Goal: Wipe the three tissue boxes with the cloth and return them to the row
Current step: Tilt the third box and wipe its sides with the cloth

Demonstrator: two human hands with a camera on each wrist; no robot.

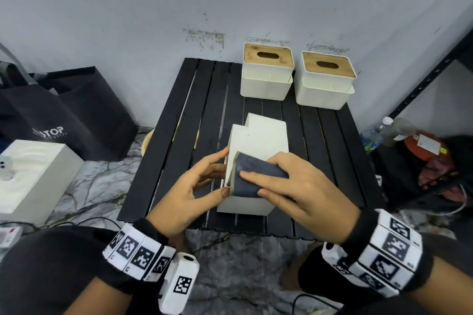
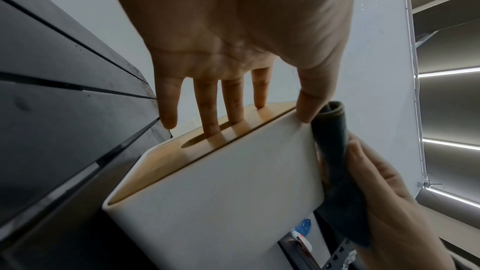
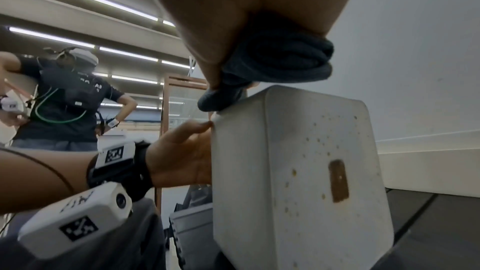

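White plastic fills the middle of the head view: one tissue box [image 1: 256, 158] lies tipped on its side on the black slatted table [image 1: 179, 135], between the two hands. The left hand [image 1: 189, 186] steadies it, fingertips and thumb reaching onto its left face. The right hand [image 1: 299, 186] presses a folded dark cloth [image 1: 258, 179] flat on the upturned side, fingers curled over the cloth's edge. Beyond the fingertips, by the wall, two more tissue boxes [image 1: 267, 73] [image 1: 326, 79] stand upright side by side with wooden lids. That makes three boxes, one cloth. My judgement: wiping of this box is under way; whether the two at the back are wiped already cannot be told, and this one has yet to go back to the row, where a gap shows left of the pair.

From the left wrist, the fingers [image 2: 207, 106] stretch nearly straight onto the box's wooden lid [image 2: 202, 147], one fingertip at the slot, the thumb on the white edge. Just beside the thumb sits the rolled end of the cloth, held in the right hand.

From the right wrist, the cloth [image 3: 275, 63] is bunched under the palm, its lower fold touching the box's top corner. The facing white side [image 3: 298, 171] carries brown specks and a brown patch, so more wiping looks needed.
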